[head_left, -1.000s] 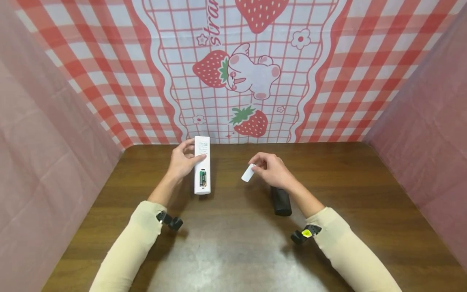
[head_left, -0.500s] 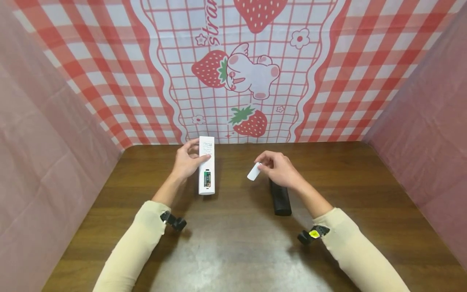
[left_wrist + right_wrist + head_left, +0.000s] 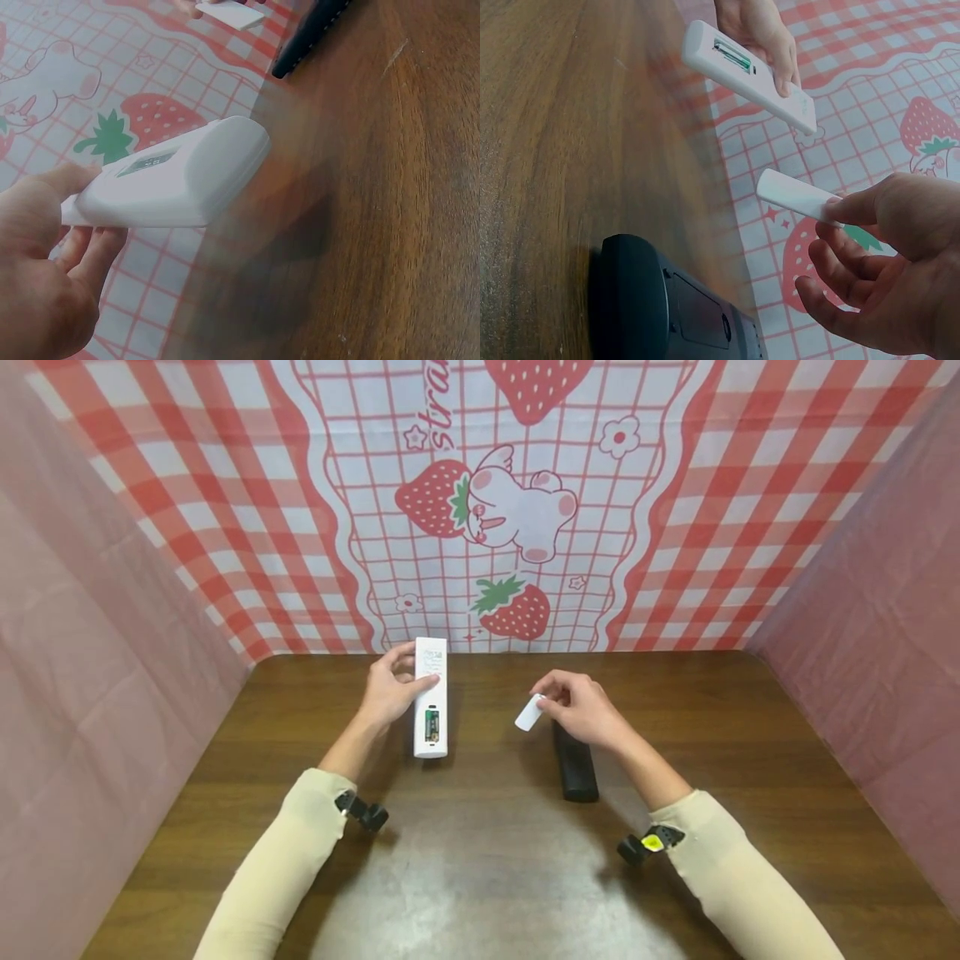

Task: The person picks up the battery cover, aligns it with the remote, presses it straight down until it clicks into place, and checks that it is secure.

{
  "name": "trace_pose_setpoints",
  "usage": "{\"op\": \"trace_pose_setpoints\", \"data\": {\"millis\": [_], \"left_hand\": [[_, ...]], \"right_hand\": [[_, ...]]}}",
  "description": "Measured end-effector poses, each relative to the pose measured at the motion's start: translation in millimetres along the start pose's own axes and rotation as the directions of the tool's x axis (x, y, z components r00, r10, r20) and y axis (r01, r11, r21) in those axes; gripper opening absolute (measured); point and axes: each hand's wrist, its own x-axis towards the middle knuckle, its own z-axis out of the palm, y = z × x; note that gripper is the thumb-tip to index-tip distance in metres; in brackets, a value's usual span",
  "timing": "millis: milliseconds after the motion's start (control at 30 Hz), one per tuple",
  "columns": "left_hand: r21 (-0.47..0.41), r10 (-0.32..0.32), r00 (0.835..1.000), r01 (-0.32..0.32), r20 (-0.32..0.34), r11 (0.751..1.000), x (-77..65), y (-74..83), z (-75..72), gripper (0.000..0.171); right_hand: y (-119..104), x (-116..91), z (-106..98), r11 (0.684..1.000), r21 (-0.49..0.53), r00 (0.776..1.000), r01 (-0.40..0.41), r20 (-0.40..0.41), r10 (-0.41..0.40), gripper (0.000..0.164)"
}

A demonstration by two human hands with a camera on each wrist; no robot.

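Note:
My left hand (image 3: 387, 695) grips a white remote control (image 3: 431, 696) by its far half, thumb across the back. The remote is held above the table with its back facing up. Its battery compartment lies uncovered at the near end, and green batteries (image 3: 733, 58) show inside. Between thumb and fingers, my right hand (image 3: 587, 710) pinches a small white battery cover (image 3: 529, 713), apart from the remote and to its right. Below the right hand a black remote control (image 3: 577, 774) lies on the table, its far end hidden by that hand.
The brown wooden table (image 3: 465, 860) ends at a hanging red-and-white strawberry cloth (image 3: 480, 568) along the back. Pink cloth walls (image 3: 862, 610) stand at both sides. A small black camera is strapped to each sleeve.
Both hands have shifted a little to the right, carrying the white remote and the battery cover with them. The black remote has stayed in place.

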Motion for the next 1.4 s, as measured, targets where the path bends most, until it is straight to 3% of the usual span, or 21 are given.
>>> {"op": "trace_pose_setpoints", "data": {"millis": [567, 1400], "left_hand": [[-0.015, -0.013, 1.000, 0.013, 0.010, 1.000, 0.0, 8.6, 8.4, 0.079], [-0.043, -0.009, 1.000, 0.010, 0.025, 0.999, 0.5, 8.1, 27.0, 0.078]], "right_hand": [[0, -1, -9, 1.000, -0.001, 1.000, 0.001, -0.004, -0.001, 0.015], [-3, -3, -6, 1.000, 0.015, 1.000, -0.009, 0.011, 0.009, 0.014]]}}
